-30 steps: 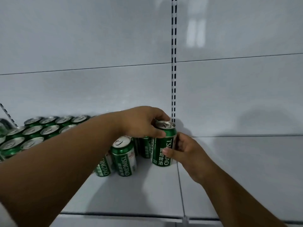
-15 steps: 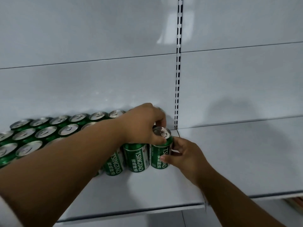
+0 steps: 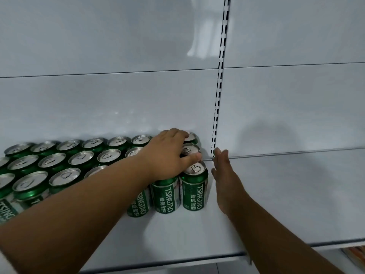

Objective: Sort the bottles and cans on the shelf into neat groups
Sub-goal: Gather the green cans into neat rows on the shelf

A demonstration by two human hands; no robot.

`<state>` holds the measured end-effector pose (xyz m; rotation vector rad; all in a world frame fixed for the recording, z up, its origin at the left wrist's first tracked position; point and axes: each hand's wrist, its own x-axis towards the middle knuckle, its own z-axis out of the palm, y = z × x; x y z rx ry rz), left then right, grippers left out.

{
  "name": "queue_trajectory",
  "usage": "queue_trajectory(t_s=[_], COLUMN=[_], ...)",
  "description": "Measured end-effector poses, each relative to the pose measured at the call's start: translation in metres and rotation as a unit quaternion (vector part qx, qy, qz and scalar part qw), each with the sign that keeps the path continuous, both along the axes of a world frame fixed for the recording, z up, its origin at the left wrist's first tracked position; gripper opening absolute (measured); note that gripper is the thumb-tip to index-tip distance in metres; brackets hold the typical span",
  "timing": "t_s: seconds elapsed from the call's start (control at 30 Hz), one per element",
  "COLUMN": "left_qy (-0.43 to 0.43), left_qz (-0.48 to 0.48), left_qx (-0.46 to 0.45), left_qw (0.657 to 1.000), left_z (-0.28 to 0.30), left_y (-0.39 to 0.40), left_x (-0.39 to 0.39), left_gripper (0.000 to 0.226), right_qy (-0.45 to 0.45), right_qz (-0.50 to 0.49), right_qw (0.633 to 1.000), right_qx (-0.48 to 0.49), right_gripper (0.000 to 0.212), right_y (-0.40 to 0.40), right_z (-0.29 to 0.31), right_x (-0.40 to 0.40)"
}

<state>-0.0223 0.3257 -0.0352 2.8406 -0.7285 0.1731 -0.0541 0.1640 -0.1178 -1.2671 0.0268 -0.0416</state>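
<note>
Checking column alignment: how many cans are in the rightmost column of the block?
3. The front can has its label showing. The middle can is behind it, at the thumb of the left hand. The back can is partly under its fingers. None seem hidden.

"TSINGTAO" is printed in white capitals, running vertically, on the green wall of the rightmost front can (image 3: pixel 194 191), with the white Chinese characters 青島啤酒 set beside it. The same lettering is carried by the neighbouring can (image 3: pixel 165 194) and the third can (image 3: pixel 138 204). Part of it, "TSING", is seen on the can at the left edge (image 3: pixel 8 209).
</note>
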Motion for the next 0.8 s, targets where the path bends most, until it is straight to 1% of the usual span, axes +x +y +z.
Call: queue_trajectory(t_s=[0.03,0.1,0.13,0.27,0.33,0.4,0.53,0.7,0.8], left_qy=[0.027,0.080,0.092,0.093,0.095,0.093,0.090,0.095,0.096], left_qz=[0.013,0.029,0.031,0.033,0.033,0.033,0.030,0.030,0.031], left_qx=[0.026,0.066,0.080,0.120,0.129,0.134,0.138,0.147,0.145], left_qw=[0.999,0.994,0.992,0.988,0.987,0.986,0.986,0.984,0.984], left_z=[-0.001,-0.003,-0.005,-0.011,-0.013,-0.015,-0.017,-0.015,-0.015], left_y=[-0.002,-0.004,-0.005,-0.007,-0.007,-0.006,-0.006,-0.007,-0.009], left_x=[0.002,0.005,0.006,0.012,0.013,0.015,0.019,0.018,0.016], left_gripper=[0.085,0.094,0.096,0.095,0.095,0.095,0.096,0.096,0.094], right_qy=[0.015,0.027,0.026,0.018,0.011,0.007,0.013,0.044,0.048], right_qz=[0.043,0.116,0.130,0.139,0.160,0.160,0.153,0.161,0.160], right_qw=[0.999,0.991,0.989,0.984,0.978,0.977,0.978,0.978,0.978], right_qx=[0.025,0.066,0.073,0.114,0.131,0.142,0.140,0.128,0.124], right_gripper=[0.045,0.057,0.059,0.061,0.059,0.057,0.053,0.056,0.055], right_y=[0.004,0.009,0.010,0.016,0.017,0.017,0.017,0.013,0.013], right_z=[0.008,0.015,0.015,0.012,0.009,0.008,0.007,0.003,0.006], right_x=[0.004,0.017,0.023,0.036,0.038,0.037,0.037,0.045,0.045])
